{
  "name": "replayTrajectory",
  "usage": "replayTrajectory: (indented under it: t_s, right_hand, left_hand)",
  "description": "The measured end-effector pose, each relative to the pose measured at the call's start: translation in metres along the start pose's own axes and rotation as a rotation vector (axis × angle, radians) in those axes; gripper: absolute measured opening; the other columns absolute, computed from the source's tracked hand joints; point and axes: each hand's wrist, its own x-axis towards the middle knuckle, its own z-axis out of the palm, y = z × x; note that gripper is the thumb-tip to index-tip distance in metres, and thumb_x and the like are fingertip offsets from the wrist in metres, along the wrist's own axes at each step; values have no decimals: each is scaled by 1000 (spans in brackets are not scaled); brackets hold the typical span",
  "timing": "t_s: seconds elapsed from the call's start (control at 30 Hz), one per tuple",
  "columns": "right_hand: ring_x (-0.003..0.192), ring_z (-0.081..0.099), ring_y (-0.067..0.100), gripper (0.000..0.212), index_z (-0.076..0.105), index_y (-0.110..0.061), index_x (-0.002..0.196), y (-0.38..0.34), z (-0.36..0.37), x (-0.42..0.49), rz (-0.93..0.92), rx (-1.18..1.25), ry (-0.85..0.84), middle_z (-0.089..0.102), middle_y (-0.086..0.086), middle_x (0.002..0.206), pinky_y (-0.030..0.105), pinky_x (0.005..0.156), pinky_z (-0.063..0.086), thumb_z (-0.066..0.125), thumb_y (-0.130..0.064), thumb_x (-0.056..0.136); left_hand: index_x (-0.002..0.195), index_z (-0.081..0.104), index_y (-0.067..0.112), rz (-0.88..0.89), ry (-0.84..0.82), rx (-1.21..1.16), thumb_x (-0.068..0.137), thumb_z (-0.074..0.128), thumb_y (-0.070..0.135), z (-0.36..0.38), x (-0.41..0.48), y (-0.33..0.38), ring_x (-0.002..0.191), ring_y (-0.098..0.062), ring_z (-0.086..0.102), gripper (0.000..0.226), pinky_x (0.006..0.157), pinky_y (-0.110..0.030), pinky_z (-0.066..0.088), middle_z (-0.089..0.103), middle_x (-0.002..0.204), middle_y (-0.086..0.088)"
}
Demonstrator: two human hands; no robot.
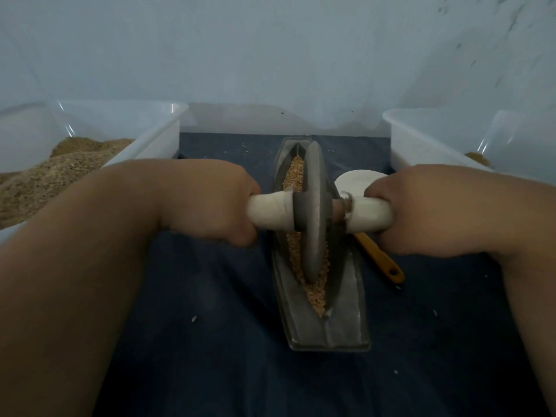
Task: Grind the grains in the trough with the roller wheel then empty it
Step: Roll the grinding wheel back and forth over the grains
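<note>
A grey boat-shaped metal trough lies lengthwise on the dark cloth in the middle. Tan grains fill its groove. A grey roller wheel stands upright on its edge in the groove, roughly at mid-length. A pale wooden axle runs through the wheel. My left hand grips the axle's left handle. My right hand grips the right handle. Both sets of fingers curl round the wood.
A white plastic tub holding ground tan meal stands at the left. Another white tub with a little grain stands at the right. A pale round piece and an orange-handled tool lie right of the trough. Stray grains dot the dark cloth.
</note>
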Motion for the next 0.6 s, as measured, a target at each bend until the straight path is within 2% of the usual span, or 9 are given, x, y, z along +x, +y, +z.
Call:
replayTrajectory:
  t_s: [0.1,0.17,0.23,0.3,0.37,0.47,0.53,0.6]
  right_hand:
    - [60,57,8,14,53,-33,69,2,3,5,3,11,24,57,-9,62,32,55,50,67,-32,68]
    - [60,55,8,16,50,-36,72,5,12,18,21,-4,116,56,-10,65,30,56,49,66,-32,71]
    - [59,51,12,16,50,-34,79,8,25,36,55,-55,311,54,-9,68,30,54,44,62,-25,73]
    - [56,43,18,18,50,-28,83,9,37,54,84,-157,524,53,-4,70,28,54,31,61,-17,74]
    - [57,37,23,20,47,-23,80,10,44,67,110,-218,627,48,0,69,32,56,26,62,-13,73]
    - [56,39,23,22,41,-26,76,14,47,74,142,-201,602,36,-5,65,32,56,28,61,-17,73]
    - [55,44,20,21,40,-28,73,17,46,71,130,-169,542,40,-7,63,29,53,30,59,-23,75]
    - [56,45,14,22,39,-30,70,18,40,63,85,-120,457,47,-7,65,26,50,31,60,-31,77]
  left_hand:
    - [65,61,27,-27,-7,-35,67,71,42,1,3,1,51,0,60,18,54,-28,49,64,54,16]
    - [68,60,28,-58,75,-17,67,71,42,5,11,-3,52,-7,60,18,53,-28,47,64,56,8]
    - [74,57,30,-114,246,62,67,67,48,12,25,-7,58,-8,56,22,59,-28,47,58,63,8]
    - [79,54,32,-194,453,140,70,62,50,21,37,-9,65,-15,53,21,60,-30,45,51,67,11]
    - [81,53,30,-224,626,222,76,60,45,29,48,-7,66,-20,53,17,57,-29,38,47,67,10]
    - [76,44,27,-207,723,335,79,60,39,31,53,-2,65,-23,52,21,56,-31,30,40,68,9]
    - [73,39,28,-222,673,308,79,60,40,29,49,-1,62,-20,45,25,55,-29,29,39,65,9]
    - [71,38,29,-222,554,260,78,60,44,25,42,-3,62,-17,44,27,55,-29,34,42,65,10]
